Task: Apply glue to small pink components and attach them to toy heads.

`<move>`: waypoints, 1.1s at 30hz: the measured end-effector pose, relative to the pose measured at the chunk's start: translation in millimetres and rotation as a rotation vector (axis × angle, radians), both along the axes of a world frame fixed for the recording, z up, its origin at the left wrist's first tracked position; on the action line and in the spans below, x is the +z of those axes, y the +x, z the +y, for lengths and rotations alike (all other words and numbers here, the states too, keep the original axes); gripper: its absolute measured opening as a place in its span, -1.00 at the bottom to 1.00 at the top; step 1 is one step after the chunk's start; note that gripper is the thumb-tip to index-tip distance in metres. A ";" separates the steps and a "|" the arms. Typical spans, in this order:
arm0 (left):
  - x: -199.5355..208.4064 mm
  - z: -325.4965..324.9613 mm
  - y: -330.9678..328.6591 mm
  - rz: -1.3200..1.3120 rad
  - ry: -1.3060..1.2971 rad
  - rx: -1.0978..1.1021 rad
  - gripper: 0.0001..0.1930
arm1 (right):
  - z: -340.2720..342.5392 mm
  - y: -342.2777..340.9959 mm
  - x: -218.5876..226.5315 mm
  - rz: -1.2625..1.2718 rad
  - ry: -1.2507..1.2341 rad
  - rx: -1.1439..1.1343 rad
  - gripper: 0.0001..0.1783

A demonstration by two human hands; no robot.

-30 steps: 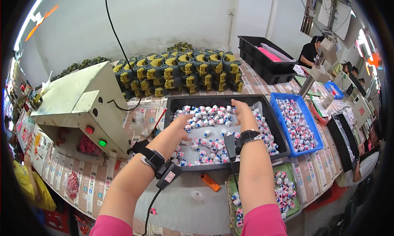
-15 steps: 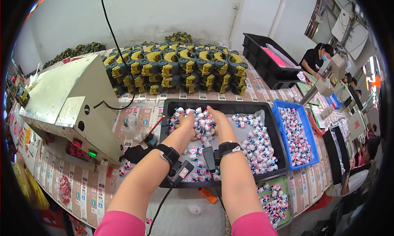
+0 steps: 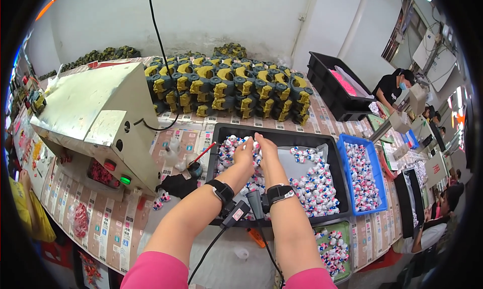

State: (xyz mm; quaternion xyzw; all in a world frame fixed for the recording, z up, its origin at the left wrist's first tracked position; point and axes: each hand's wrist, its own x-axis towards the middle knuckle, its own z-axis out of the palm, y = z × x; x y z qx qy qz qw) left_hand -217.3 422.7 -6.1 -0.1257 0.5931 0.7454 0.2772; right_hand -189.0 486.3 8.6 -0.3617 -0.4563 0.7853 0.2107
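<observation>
Both of my hands are over the left part of a black tray (image 3: 282, 128) with many small white toy pieces (image 3: 314, 188) marked in pink and blue. My left hand (image 3: 243, 156) and my right hand (image 3: 267, 151) are cupped toward each other, palms facing. A few white pieces show between them, held in the cup of both hands. The lower fingers are hidden, so how many pieces they hold cannot be seen. Each wrist wears a black strap with a cabled device.
A blue bin (image 3: 385, 188) and a green tray (image 3: 347, 261) hold similar pieces. On the left stands a metal machine box (image 3: 95, 105); a jar with a red-handled brush (image 3: 195, 169) is beside it. Yellow-and-grey parts (image 3: 221, 88) are stacked behind. Co-workers sit at the right.
My hands have come together from apart, closing around some pieces. The whole view has shifted slightly, so the tray appears farther right.
</observation>
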 end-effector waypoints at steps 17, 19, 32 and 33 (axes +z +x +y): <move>202.4 -143.1 74.3 0.523 0.738 -0.016 -0.64 | -161.9 72.2 206.6 0.487 0.663 -0.347 -0.59; 204.6 -184.9 86.1 0.528 0.749 -0.008 -0.63 | -200.8 77.8 204.4 0.508 0.668 -0.328 -0.59; -15.5 -385.6 100.3 0.464 -0.033 0.269 -0.64 | -400.6 79.8 -26.4 0.033 0.488 -0.085 -0.61; -16.8 -388.6 99.0 0.457 -0.033 0.282 -0.64 | -405.2 80.7 -27.0 0.020 0.558 -0.133 -0.62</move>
